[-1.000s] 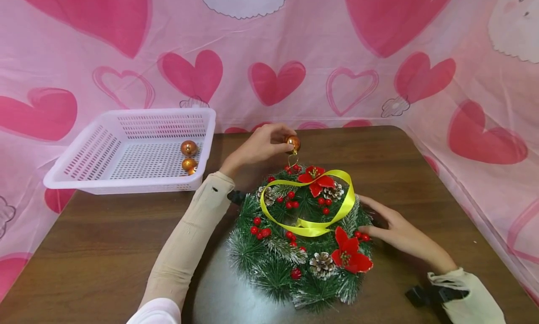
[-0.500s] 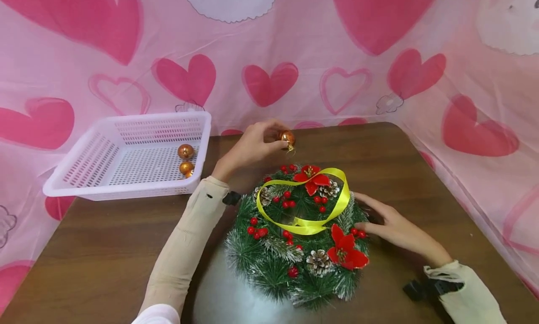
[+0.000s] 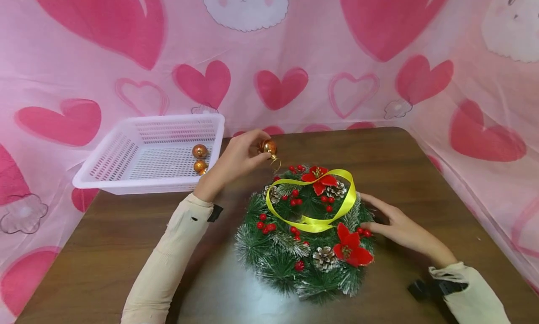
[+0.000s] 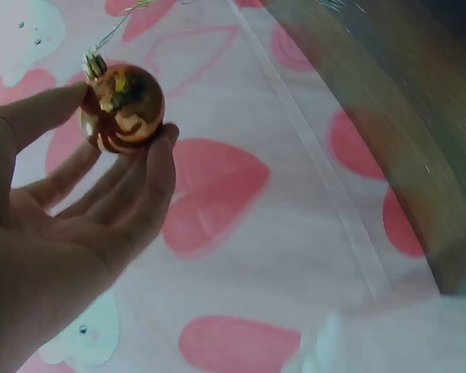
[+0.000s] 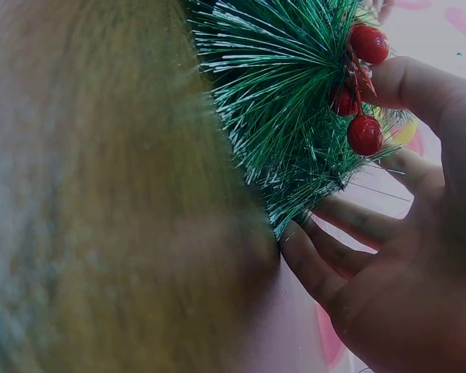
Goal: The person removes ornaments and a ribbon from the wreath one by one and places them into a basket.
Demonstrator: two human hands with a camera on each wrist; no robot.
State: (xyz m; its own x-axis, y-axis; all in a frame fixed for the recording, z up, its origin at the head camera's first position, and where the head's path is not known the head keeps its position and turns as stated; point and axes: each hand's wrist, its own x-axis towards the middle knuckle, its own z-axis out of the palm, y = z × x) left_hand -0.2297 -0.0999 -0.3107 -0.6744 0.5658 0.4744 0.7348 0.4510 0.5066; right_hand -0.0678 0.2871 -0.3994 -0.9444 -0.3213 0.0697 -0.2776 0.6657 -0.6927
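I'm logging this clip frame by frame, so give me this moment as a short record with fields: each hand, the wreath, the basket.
left hand: pinches an orange bauble by its sides, above the table, just off the wreath's far left edge
right hand: fingers rest against the wreath's right side, thumb by the red berries
wreath: flat on the table, yellow ribbon looped over it
basket: white, two orange baubles visible inside

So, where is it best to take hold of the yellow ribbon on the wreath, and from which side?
Pinch the yellow ribbon at its raised far arc, coming from above. There it loops clear of the wreath needles, while its near part lies flat among berries. This is a judgement only.
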